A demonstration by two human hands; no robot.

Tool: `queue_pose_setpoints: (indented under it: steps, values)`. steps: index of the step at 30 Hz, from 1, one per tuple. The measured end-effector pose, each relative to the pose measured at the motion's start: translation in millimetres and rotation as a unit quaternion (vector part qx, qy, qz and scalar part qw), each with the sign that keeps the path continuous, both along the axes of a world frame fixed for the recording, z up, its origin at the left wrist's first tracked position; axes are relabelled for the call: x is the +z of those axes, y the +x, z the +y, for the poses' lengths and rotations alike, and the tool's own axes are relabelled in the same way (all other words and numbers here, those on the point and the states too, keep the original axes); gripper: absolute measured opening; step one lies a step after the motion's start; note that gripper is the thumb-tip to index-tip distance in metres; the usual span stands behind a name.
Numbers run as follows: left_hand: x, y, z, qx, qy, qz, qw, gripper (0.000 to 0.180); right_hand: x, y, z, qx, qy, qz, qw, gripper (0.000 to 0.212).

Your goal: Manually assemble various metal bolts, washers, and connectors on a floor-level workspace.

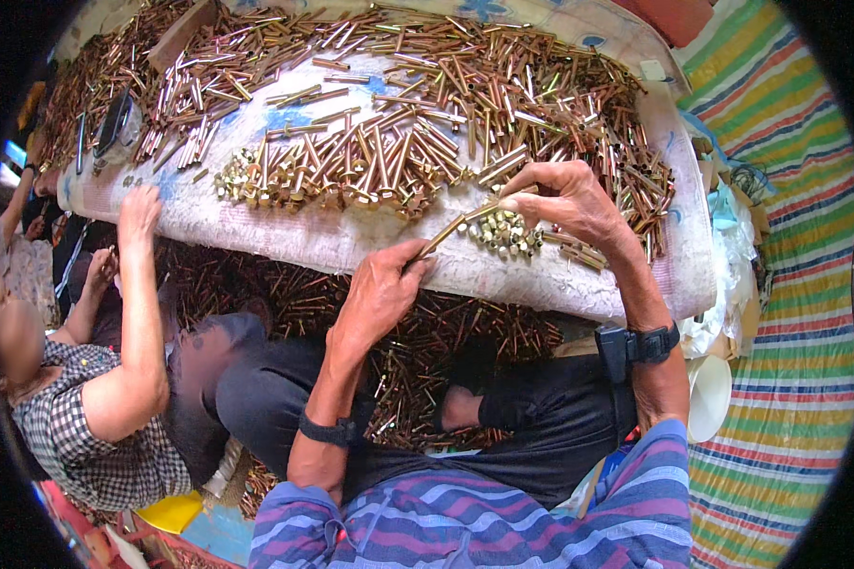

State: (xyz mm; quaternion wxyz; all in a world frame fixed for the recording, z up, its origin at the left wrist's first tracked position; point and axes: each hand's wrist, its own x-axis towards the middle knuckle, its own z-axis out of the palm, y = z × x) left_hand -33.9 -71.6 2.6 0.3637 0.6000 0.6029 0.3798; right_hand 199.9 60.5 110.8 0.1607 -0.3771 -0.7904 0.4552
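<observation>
My left hand [381, 284] is closed on a brass-coloured metal sleeve [443, 235], which slants up to the right out of its fingertips. In a pinch, my right hand [567, 201] holds a thinner brass-coloured bolt [485, 210]. The two pieces meet end to end, roughly in line, above the front of the padded table [579, 292]. Whether one sits inside the other is too small to tell. Just below the right fingers lies a small heap of pale gold nuts [505, 233]. Several bolts with heads or nuts [380, 161] lie in a row beyond my hands.
Loose metal sleeves [503, 81] cover the table's far side. More bolts [417, 356] are heaped beneath the table by my legs. At left, a co-worker in a checked shirt [114, 446] reaches a hand [139, 209] onto the edge. Striped sheeting [778, 379] and a white tub [709, 398] are at right.
</observation>
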Motion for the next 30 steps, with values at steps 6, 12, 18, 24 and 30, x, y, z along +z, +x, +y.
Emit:
queue_pose_setpoints:
  steps: [6,12,18,24,30]
  values:
    - [0.0,-2.3,-2.7,-0.007,0.02,0.052,0.998,0.025,-2.9,4.1,3.4,0.013,0.003,-0.055,0.998,0.03]
    - [0.4,-2.8,-3.2,-0.008,0.047,0.072,0.996,0.024,-3.4,3.3,3.3,0.016,0.02,-0.067,0.997,0.031]
    - [0.8,-4.0,-1.2,-0.005,0.05,0.055,0.997,0.023,-6.5,1.6,2.0,0.013,-0.005,-0.015,1.0,0.027]
    - [5.9,-1.1,-0.8,-0.025,0.026,0.057,0.998,0.023,-11.8,-10.9,-7.8,0.011,-0.024,-0.064,0.998,0.029]
    - [9.3,7.5,-2.1,-0.017,0.073,-0.029,0.997,0.026,-32.8,-38.0,-25.4,0.068,0.032,-0.143,0.987,0.047]
